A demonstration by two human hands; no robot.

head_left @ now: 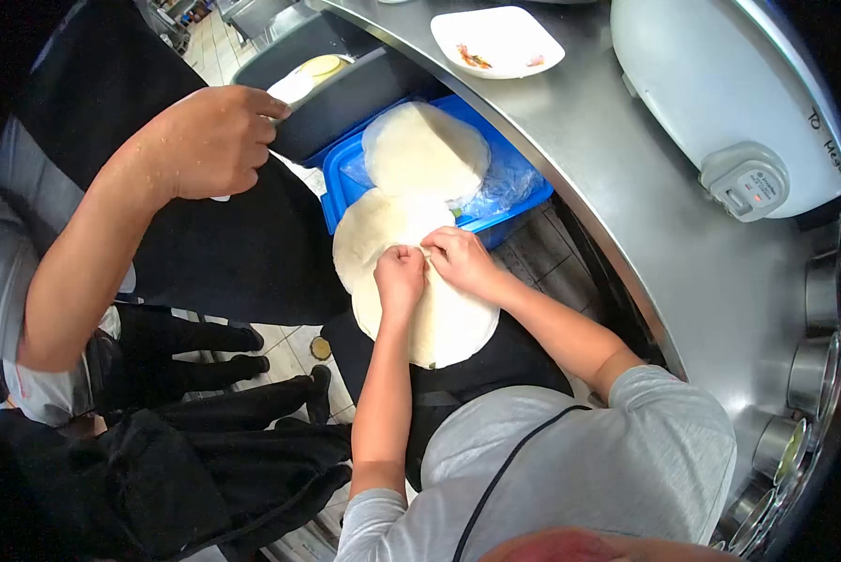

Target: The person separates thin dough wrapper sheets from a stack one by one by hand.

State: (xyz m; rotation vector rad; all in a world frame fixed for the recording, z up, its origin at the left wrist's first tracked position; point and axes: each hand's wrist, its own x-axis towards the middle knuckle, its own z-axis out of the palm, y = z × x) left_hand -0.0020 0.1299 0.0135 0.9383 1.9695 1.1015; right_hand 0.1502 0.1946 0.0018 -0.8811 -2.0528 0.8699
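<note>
The pale dough sheets (458, 323) lie directly beneath the person's 2 hands, spreading toward the dark apron (345, 356) on the near side and toward a blue tub (484, 117) on the far side. The left hand (400, 279) and right hand (460, 258) sit side by side, fingers curled, each pinching the sheets near the middle. Beyond them, 1 more pale round (425, 150) rests over the tub, beside the curved steel tabletop (617, 131). A co-worker's hand (219, 140) hangs well apart at left.
</note>
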